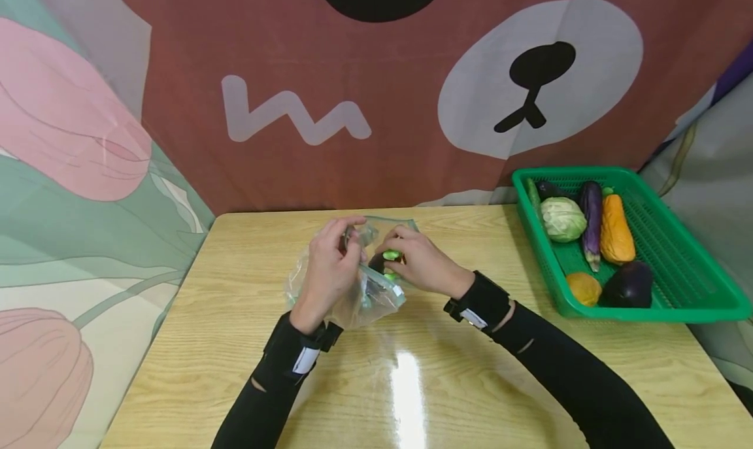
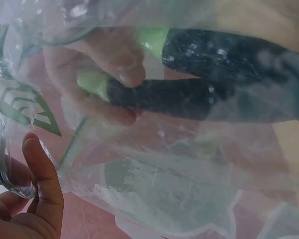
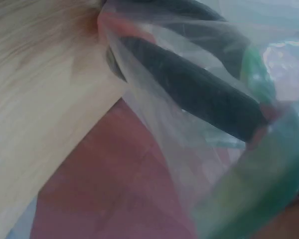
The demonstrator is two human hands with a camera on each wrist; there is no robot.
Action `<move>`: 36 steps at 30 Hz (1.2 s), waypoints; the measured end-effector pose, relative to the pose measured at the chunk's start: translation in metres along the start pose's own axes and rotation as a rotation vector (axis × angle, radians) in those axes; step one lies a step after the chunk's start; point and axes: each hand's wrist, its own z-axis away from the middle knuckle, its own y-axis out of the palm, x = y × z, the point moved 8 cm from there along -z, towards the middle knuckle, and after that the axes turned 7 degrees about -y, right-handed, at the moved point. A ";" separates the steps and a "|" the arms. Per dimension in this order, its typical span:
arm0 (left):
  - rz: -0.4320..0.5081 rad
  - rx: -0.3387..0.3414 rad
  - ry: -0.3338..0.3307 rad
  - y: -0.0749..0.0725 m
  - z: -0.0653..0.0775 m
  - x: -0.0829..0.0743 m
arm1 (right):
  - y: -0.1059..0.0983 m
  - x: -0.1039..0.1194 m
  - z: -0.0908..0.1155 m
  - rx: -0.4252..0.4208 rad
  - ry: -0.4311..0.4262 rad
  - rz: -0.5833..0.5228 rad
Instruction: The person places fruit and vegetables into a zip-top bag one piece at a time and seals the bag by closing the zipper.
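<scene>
A clear plastic zip bag (image 1: 367,308) with a green-tinted strip along its mouth is held above the wooden table. My left hand (image 1: 332,266) pinches the bag's edge between thumb and fingers, as the left wrist view shows. Inside the bag lie two long dark eggplants with light-green stem ends, an upper eggplant (image 2: 214,55) and a lower eggplant (image 2: 174,98). My right hand (image 1: 426,263) reaches in at the mouth, and its fingers pinch the lower one near its green end. The plastic blurs both eggplants in the wrist views.
To the right, a green plastic basket (image 1: 694,259) holds a cabbage (image 1: 563,219), a long purple eggplant (image 1: 591,220), an orange-yellow squash (image 1: 616,230), a round dark eggplant (image 1: 628,285) and other vegetables. A printed cloth (image 1: 294,174) hangs behind the table (image 1: 235,370).
</scene>
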 end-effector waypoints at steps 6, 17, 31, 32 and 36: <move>-0.010 -0.001 0.016 0.000 -0.001 -0.002 | 0.002 -0.005 -0.001 0.063 0.086 -0.119; 0.000 -0.009 -0.002 0.000 -0.001 -0.001 | -0.020 0.007 0.017 0.102 0.062 -0.088; -0.030 -0.009 -0.012 -0.001 -0.001 0.000 | -0.148 -0.051 0.069 -0.334 0.256 0.104; -0.030 -0.009 -0.011 -0.001 0.000 0.000 | -0.152 -0.057 0.073 -0.342 0.286 0.114; -0.025 -0.011 -0.007 -0.001 0.001 0.000 | -0.157 -0.071 0.087 -0.355 0.351 0.152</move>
